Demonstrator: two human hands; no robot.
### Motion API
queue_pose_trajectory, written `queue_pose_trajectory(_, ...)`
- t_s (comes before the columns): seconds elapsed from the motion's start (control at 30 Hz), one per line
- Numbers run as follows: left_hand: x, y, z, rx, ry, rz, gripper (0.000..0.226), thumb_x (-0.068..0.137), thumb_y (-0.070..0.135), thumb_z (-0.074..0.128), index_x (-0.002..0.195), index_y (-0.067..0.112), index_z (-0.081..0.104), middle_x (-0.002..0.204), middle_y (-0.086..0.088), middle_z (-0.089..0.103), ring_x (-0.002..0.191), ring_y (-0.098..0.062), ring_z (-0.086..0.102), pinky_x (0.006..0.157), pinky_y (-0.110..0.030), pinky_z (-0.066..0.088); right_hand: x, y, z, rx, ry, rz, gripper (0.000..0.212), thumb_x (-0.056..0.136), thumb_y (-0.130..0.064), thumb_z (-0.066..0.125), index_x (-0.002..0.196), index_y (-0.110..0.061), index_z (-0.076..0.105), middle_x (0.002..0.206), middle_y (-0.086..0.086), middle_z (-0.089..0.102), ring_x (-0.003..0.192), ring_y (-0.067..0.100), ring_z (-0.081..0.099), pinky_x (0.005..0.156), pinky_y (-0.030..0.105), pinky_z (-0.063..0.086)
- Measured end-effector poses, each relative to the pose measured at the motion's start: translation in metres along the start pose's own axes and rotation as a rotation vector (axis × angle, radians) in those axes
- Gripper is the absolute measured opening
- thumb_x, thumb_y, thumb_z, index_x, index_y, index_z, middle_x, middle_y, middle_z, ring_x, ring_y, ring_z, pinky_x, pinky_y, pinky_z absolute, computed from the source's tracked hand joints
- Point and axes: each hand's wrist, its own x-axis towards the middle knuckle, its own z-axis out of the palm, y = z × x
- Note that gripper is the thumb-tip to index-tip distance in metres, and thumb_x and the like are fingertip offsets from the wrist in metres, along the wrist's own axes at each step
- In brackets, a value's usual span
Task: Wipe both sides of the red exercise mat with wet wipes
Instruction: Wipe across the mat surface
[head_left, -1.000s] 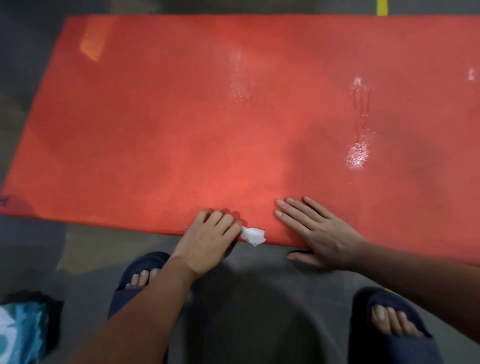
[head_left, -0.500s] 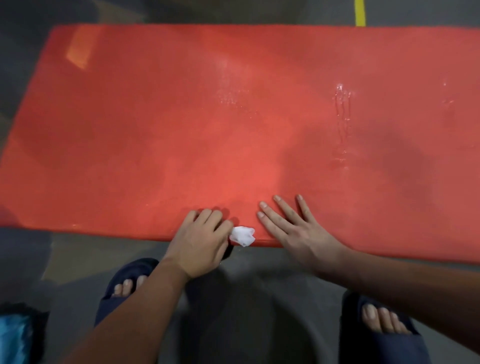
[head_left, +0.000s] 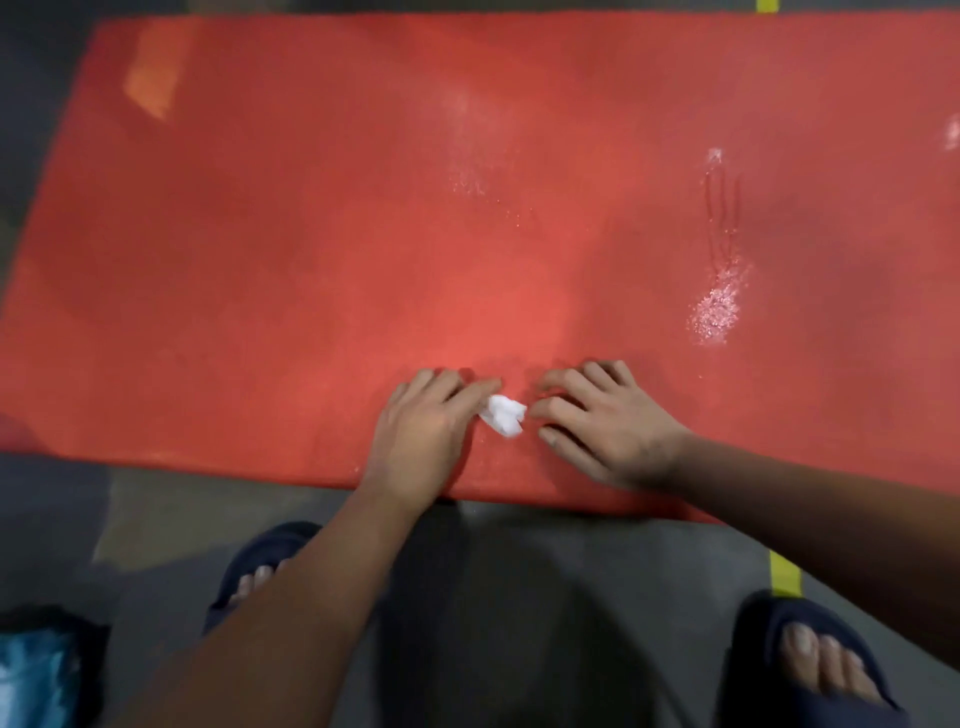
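The red exercise mat (head_left: 311, 249) lies flat on the grey floor and fills most of the view. A small crumpled white wet wipe (head_left: 502, 414) sits on the mat close to its near edge. My left hand (head_left: 426, 431) rests on the mat just left of the wipe and pinches it at the index finger; the thumb is hidden. My right hand (head_left: 608, 421) lies on the mat just right of the wipe, fingers bent, their tips touching it. Wet glistening streaks (head_left: 718, 306) show on the mat's right part.
My feet in dark blue slippers (head_left: 815, 670) stand on the floor just before the mat's near edge. A blue packet (head_left: 31, 675) lies at the bottom left. Yellow floor tape (head_left: 784, 574) runs under the mat at the right.
Both hands have left the mat's near edge and moved up onto its top. The wipe came along with my left hand, and my right fingers have bent toward it.
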Motion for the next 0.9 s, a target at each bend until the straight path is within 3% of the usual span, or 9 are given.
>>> queue_pose_trajectory(0.13, -0.013, 0.01, 0.005, -0.018, 0.06, -0.025, 0.019, 0.092, 0.022, 0.066, 0.107, 0.028, 0.076, 0.097, 0.004, 0.065, 0.085, -0.025, 0.053, 0.068, -0.039, 0.042, 0.039, 0.039, -0.007, -0.014, 0.165, 0.284, 0.035, 0.104, -0.043, 0.042, 0.12, -0.019, 0.061, 0.134, 0.011, 0.053, 0.104, 0.033, 0.052, 0.086, 0.044, 0.034)
queue_pose_trajectory(0.27, 0.048, -0.001, 0.009, -0.072, 0.058, -0.002, 0.014, 0.092, 0.027, 0.063, 0.098, 0.023, 0.075, 0.094, -0.003, 0.059, 0.085, -0.026, 0.049, 0.065, -0.04, 0.047, 0.081, 0.1, -0.013, -0.06, 0.225, 0.592, 0.042, 0.103, -0.045, 0.042, 0.13, -0.015, 0.054, 0.151, 0.013, 0.04, 0.128, 0.035, 0.044, 0.104, 0.049, 0.032)
queue_pose_trajectory(0.43, 0.065, -0.001, 0.011, -0.082, 0.066, -0.098, 0.02, 0.093, 0.025, 0.058, 0.104, 0.025, 0.074, 0.098, 0.002, 0.061, 0.088, -0.025, 0.054, 0.064, -0.041, 0.053, 0.087, 0.114, -0.005, -0.098, 0.154, 0.576, 0.061, 0.105, -0.051, 0.034, 0.155, -0.016, 0.034, 0.167, 0.004, 0.022, 0.149, 0.029, 0.029, 0.122, 0.047, 0.019)
queue_pose_trajectory(0.53, 0.039, 0.007, 0.012, -0.189, 0.094, -0.167, 0.022, 0.092, 0.015, 0.062, 0.108, 0.024, 0.074, 0.109, 0.006, 0.065, 0.091, -0.022, 0.061, 0.072, -0.039, 0.056, 0.09, 0.116, -0.004, -0.11, 0.126, 0.598, 0.066, 0.103, -0.053, 0.031, 0.159, -0.018, 0.026, 0.169, 0.005, 0.015, 0.154, 0.026, 0.019, 0.125, 0.05, 0.012)
queue_pose_trajectory(0.6, 0.053, 0.006, 0.014, -0.268, 0.135, -0.143, 0.02, 0.094, 0.016, 0.06, 0.107, 0.023, 0.073, 0.104, 0.006, 0.063, 0.091, -0.019, 0.061, 0.08, -0.035, 0.053, 0.091, 0.117, -0.003, -0.131, 0.095, 0.608, 0.068, 0.103, -0.055, 0.029, 0.16, -0.019, 0.023, 0.169, 0.007, 0.012, 0.155, 0.026, 0.014, 0.124, 0.054, 0.009)
queue_pose_trajectory(0.73, 0.127, -0.007, 0.02, -0.192, 0.169, -0.165, 0.02, 0.093, 0.02, 0.057, 0.098, 0.016, 0.076, 0.091, -0.001, 0.065, 0.088, -0.022, 0.056, 0.076, -0.035, 0.045, 0.09, 0.119, 0.001, -0.161, 0.093, 0.615, 0.069, 0.102, -0.055, 0.029, 0.159, -0.018, 0.025, 0.168, 0.007, 0.017, 0.155, 0.026, 0.015, 0.123, 0.057, 0.01)
queue_pose_trajectory(0.9, 0.124, -0.008, 0.018, -0.131, 0.125, -0.176, 0.015, 0.089, 0.013, 0.065, 0.1, 0.016, 0.075, 0.099, 0.0, 0.069, 0.09, -0.024, 0.056, 0.081, -0.035, 0.047, 0.092, 0.119, -0.003, -0.135, 0.101, 0.631, 0.068, 0.099, -0.053, 0.034, 0.158, -0.018, 0.031, 0.167, 0.006, 0.022, 0.154, 0.025, 0.018, 0.123, 0.056, 0.012)
